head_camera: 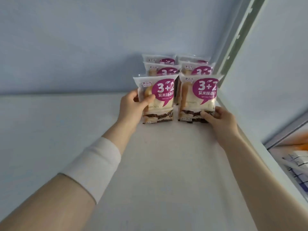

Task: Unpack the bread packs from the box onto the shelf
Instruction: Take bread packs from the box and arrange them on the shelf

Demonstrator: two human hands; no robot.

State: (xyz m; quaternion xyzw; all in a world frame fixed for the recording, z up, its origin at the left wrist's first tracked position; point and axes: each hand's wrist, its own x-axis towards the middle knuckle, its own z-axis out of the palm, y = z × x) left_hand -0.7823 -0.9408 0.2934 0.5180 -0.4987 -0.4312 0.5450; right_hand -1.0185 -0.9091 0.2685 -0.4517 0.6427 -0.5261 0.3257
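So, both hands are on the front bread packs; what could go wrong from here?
1. The left front pack stands upright on its narrow bottom edge; once the left hand lets go, it may tip forward.
2. The right hand grips the right front pack low down; a push there could topple the rear packs.
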